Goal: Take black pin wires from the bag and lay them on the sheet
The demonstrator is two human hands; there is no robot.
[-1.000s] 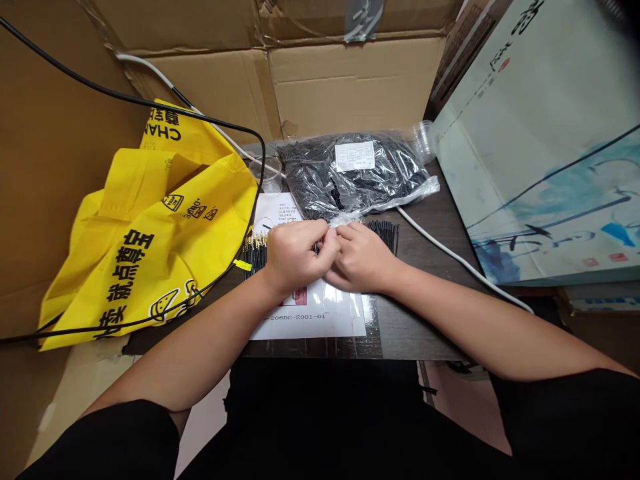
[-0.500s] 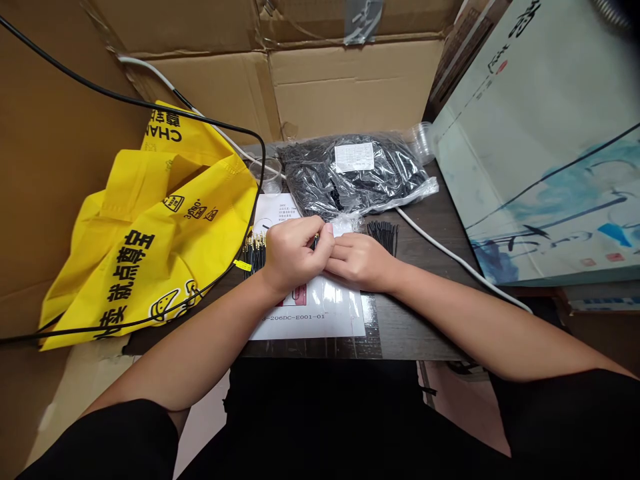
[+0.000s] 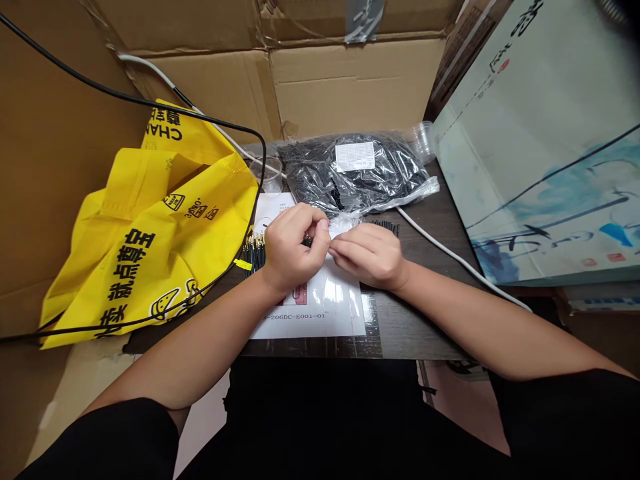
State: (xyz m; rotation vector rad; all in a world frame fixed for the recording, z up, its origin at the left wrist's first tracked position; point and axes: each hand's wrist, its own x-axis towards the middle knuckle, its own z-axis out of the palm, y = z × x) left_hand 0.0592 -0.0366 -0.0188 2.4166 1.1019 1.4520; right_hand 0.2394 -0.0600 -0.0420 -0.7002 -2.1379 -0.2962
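My left hand (image 3: 296,248) is closed over the printed sheet (image 3: 320,324), thumb pressed against the curled fingers. A small dark piece shows in the gap of its grip, too hidden to name. My right hand (image 3: 371,256) pinches with fingertips close to the left thumb; whatever lies between them is hidden. Beside the left hand lies a bunch of short black wires (image 3: 256,252) with gold-coloured ends. Partly behind the right hand is a second group of thin black pieces (image 3: 386,227).
A clear plastic bag (image 3: 400,175) full of black items lies behind my hands. At left are a yellow bag (image 3: 200,180) and a black cable (image 3: 220,124). A clear cup (image 3: 273,175) stands near the sheet. A white cable (image 3: 450,252) and a pale printed box (image 3: 540,147) are at right.
My right hand has risen slightly, its fingers bending from a flatter pose into a pinch, and covers more of the thin black pieces. My left fist has tilted up a little.
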